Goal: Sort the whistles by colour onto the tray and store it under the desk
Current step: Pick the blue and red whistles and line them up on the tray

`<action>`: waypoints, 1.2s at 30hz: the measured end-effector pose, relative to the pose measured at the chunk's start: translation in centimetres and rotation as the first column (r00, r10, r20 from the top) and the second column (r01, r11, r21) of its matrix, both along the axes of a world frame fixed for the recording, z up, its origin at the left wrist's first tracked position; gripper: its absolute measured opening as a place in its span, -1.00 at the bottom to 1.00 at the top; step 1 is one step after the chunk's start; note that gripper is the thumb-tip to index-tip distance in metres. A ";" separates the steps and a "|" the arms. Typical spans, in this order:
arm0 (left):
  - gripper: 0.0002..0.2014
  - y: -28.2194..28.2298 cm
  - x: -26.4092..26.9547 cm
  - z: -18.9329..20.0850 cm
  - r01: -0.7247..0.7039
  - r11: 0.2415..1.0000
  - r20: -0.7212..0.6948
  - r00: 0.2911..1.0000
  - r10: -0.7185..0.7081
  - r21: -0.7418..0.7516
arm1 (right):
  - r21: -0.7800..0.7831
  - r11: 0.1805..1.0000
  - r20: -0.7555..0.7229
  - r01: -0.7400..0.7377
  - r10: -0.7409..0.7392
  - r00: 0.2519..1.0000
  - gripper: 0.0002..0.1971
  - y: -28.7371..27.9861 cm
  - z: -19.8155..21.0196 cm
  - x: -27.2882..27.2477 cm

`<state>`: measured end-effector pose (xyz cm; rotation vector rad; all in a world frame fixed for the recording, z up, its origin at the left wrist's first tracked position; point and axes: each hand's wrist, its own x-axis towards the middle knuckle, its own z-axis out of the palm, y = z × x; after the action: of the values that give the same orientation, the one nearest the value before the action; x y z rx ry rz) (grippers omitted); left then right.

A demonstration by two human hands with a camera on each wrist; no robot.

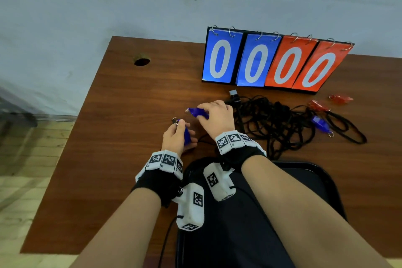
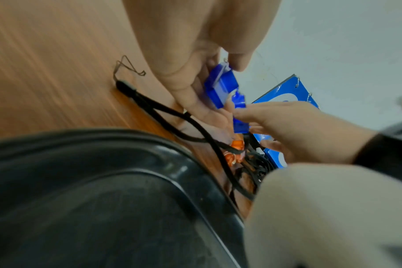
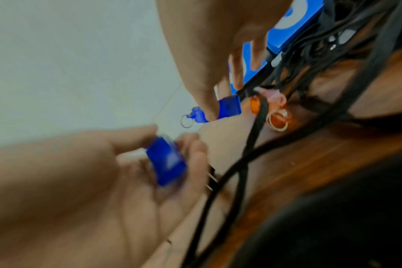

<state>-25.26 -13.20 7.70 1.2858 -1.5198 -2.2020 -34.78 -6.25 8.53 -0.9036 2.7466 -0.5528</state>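
Note:
My left hand [image 1: 181,131] grips a blue whistle [image 1: 187,136] just above the brown desk; its key ring sticks out at the top. In the left wrist view that blue whistle [image 2: 220,85] sits between thumb and fingers. Just to the right, my right hand [image 1: 208,113] pinches a second blue whistle [image 1: 196,112], seen close up as a blue whistle [image 3: 227,108] with a metal ring. A third blue whistle [image 1: 318,123] and two red whistles [image 1: 317,105] [image 1: 340,99] lie at the right among black lanyards [image 1: 272,119]. The black tray [image 1: 315,169] lies under my forearms.
A flip scoreboard [image 1: 272,61] showing four zeros stands at the back of the desk. A round cable hole [image 1: 141,61] is at the back left. The desk's left edge drops to a tiled floor [image 1: 26,159]. A lanyard strand runs from the tangle towards the tray.

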 end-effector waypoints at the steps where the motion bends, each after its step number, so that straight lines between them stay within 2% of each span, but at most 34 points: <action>1: -0.71 0.2 -0.2 0.1 -0.001 1.000 -0.004 1.000 0.001 0.011 | -0.085 0.996 0.071 0.041 -0.035 0.997 -0.67 0.5 0.4 0.2; 4: -0.75 1.3 -0.5 0.7 0.061 0.998 -0.009 0.998 -0.061 -0.009 | -0.270 0.947 0.326 0.172 -0.079 0.942 -0.69 2.0 1.5 0.9; 9: -0.79 3.1 -0.6 1.7 0.117 0.993 -0.053 0.992 -0.116 0.009 | -0.324 0.903 0.465 0.282 -0.107 0.879 -0.66 5.1 2.2 2.0; 14: -0.75 5.4 0.5 2.3 0.180 0.981 -0.052 0.983 -0.177 0.067 | -0.334 0.891 0.484 0.308 -0.118 0.867 -0.73 8.2 2.1 3.7; 20: -0.67 8.2 -0.8 4.0 0.252 0.957 -0.050 0.968 -0.248 0.140 | -0.399 0.817 0.557 0.416 -0.144 0.818 -0.74 11.7 2.7 4.2; 22: -0.68 9.4 -1.5 4.3 0.279 0.952 -0.068 0.960 -0.272 0.125 | -0.424 0.812 0.551 0.401 -0.120 0.826 -0.73 13.3 3.2 3.8; 25: -0.69 11.3 -2.6 4.5 0.321 0.946 -0.067 0.946 -0.317 0.047 | -0.452 0.778 0.591 0.436 -0.105 0.800 -0.71 15.7 3.7 2.9; 27: -0.74 12.7 -3.6 4.5 0.342 0.939 -0.072 0.938 -0.339 0.033 | -0.462 0.751 0.540 0.473 -0.184 0.821 -0.74 17.7 3.6 1.8; 29: -0.87 14.1 -4.6 4.5 0.342 0.939 -0.072 0.938 -0.338 0.045 | -0.424 0.747 0.436 0.512 -0.327 0.838 -0.76 20.2 3.2 -0.1; 32: -0.90 15.9 -6.2 4.3 0.319 0.946 -0.063 0.947 -0.315 0.054 | -0.302 0.749 0.307 0.590 -0.510 0.804 -0.76 24.1 2.1 -3.6; 36: -0.92 17.4 -7.7 3.5 0.292 0.956 -0.044 0.956 -0.291 0.019 | -0.158 0.816 0.208 0.556 -0.523 0.827 -0.67 26.5 1.4 -7.6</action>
<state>-33.00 4.22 11.18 1.0737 -1.7708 -2.4120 -42.34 20.29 9.95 -0.0677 2.8139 -0.9811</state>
